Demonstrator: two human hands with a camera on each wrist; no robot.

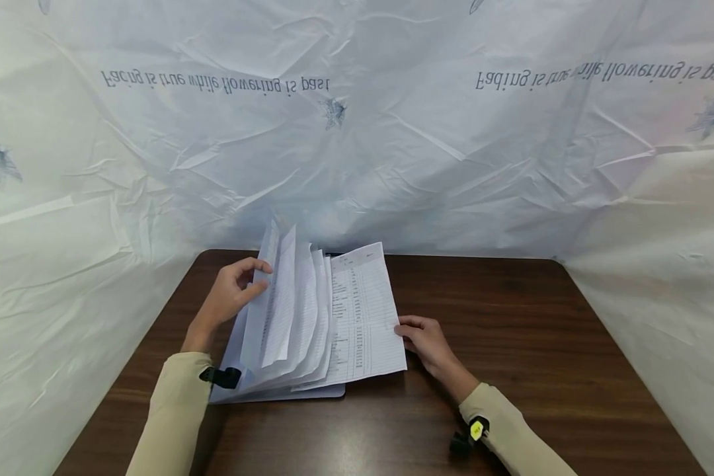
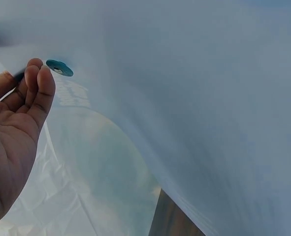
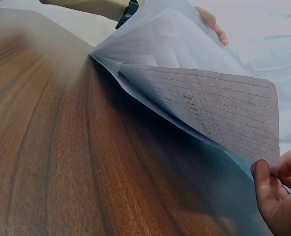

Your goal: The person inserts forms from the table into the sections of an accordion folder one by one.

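A translucent plastic document folder (image 1: 285, 395) lies spread on the table, holding several papers fanned upright (image 1: 306, 311). My left hand (image 1: 229, 291) pinches the raised cover (image 1: 254, 334) of this folder between thumb and fingers. In the left wrist view a teal snap button (image 2: 60, 68) shows on the plastic, just past my fingertips. At the right edge of a printed sheet (image 1: 365, 311), my right hand (image 1: 428, 344) grips the paper with thumb and fingers. That sheet leans out of the folder to the right, its lined table facing up; its left part is hidden behind other papers.
The dark wooden table (image 1: 512, 317) extends to the right and in front of the folder. White plastic sheeting (image 1: 422, 178) with printed words hangs behind and on both sides. Black straps with small devices (image 1: 220, 377) sit on both wrists.
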